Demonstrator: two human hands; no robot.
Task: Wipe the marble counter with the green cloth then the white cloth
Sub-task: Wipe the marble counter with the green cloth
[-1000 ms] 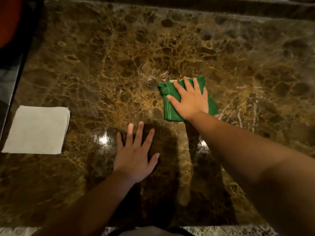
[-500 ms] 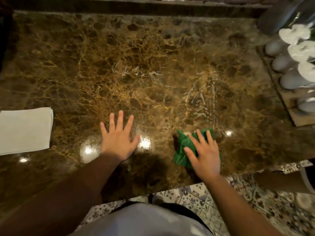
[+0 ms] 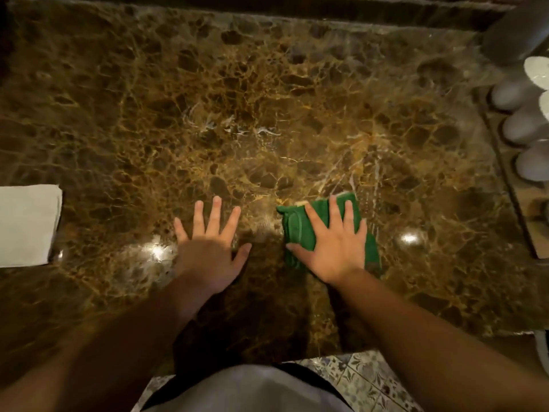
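A folded green cloth (image 3: 300, 226) lies on the brown marble counter (image 3: 267, 114), a little right of centre and near the front edge. My right hand (image 3: 335, 242) presses flat on top of it, fingers spread, covering most of it. My left hand (image 3: 212, 242) rests flat on the bare marble just left of the cloth, fingers apart, holding nothing. A folded white cloth (image 3: 26, 224) lies at the counter's left edge, apart from both hands.
A wooden tray (image 3: 531, 221) with several white cups (image 3: 523, 126) stands at the right edge. A raised ledge runs along the back of the counter. Patterned floor tiles (image 3: 365, 379) show below the front edge.
My right hand dragged the green cloth from the counter's middle toward the front edge, then slightly forward again. My left hand stayed flat on the marble. The camera view shifted right.
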